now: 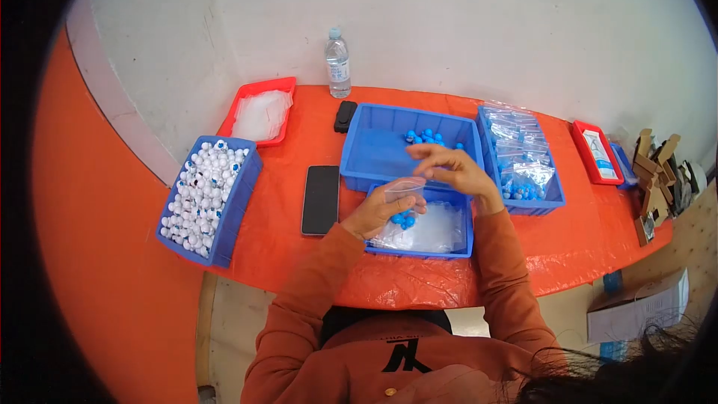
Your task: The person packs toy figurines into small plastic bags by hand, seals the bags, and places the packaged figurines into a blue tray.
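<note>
My left hand [380, 213] is closed on a small clear zip bag [404, 187] with several blue balls [404, 220] at its bottom. Just above the bag's mouth is my right hand [452, 170], its fingers stretched and apart, with nothing visible in them. Both hands are over a small blue bin [462, 248], where flat clear bags [434, 232] lie. Behind it, a larger blue bin [381, 142] holds loose blue balls [425, 137] at its right side, partly hidden by my right hand.
At left stands a blue bin [243, 202] full of white balls [202, 194]; behind it, a red tray [288, 116] of clear bags. A phone [320, 200], black device [345, 116] and water bottle [338, 67] are nearby. Filled bags [520, 142] fill a right-hand bin [550, 205], beside a red tray [587, 153].
</note>
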`<state>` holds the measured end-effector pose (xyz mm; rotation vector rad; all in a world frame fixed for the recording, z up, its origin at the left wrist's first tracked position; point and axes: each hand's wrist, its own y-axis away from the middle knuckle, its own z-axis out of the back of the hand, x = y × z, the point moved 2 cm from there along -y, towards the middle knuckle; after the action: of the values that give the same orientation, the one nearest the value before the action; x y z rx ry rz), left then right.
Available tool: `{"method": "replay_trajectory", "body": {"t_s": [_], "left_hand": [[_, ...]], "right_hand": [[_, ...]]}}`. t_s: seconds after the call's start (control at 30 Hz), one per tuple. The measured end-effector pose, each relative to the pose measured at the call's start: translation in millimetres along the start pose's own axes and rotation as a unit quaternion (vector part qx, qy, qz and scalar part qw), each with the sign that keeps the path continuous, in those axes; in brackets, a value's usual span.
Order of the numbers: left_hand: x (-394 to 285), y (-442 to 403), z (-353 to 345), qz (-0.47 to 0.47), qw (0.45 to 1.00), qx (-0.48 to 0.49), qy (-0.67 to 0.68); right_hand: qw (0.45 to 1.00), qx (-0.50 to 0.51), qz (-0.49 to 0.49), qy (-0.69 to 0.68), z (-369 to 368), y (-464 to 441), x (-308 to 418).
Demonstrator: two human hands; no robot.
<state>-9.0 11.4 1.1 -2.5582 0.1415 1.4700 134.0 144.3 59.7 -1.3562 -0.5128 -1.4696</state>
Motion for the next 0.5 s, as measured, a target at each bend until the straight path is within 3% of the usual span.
{"method": "replay_trajectory", "body": {"t_s": [0.07, 0.1, 0.13, 0.2, 0.37, 0.5], "left_hand": [[-3.1, 1.9, -2.5, 0.005, 1.0, -0.001, 0.002], [-4.2, 2.4, -3.5, 0.009, 1.0, -0.008, -0.008], [-4.9, 2.4, -4.6, 0.013, 1.0, -0.016, -0.017], [-5.3, 1.7, -5.6, 0.023, 0.999, -0.031, -0.038], [-6.3, 0.7, -2.5, 0.034, 0.999, -0.035, 0.01], [-8.5, 0.8, -5.3, 0.024, 0.995, -0.065, 0.068]], "right_hand": [[0.999, -0.031, -0.009, 0.018, 8.5, 2.4, 1.6], [0.985, -0.043, -0.062, 0.155, 16.5, 5.3, 1.1], [0.949, -0.053, -0.114, 0.289, 25.7, 8.7, 1.4], [0.817, -0.073, -0.21, 0.532, 39.1, 14.9, 2.0], [0.776, 0.045, -0.273, 0.566, 26.7, 8.8, -13.4], [0.817, 0.056, -0.247, 0.518, 27.7, 8.2, -33.8]]}}
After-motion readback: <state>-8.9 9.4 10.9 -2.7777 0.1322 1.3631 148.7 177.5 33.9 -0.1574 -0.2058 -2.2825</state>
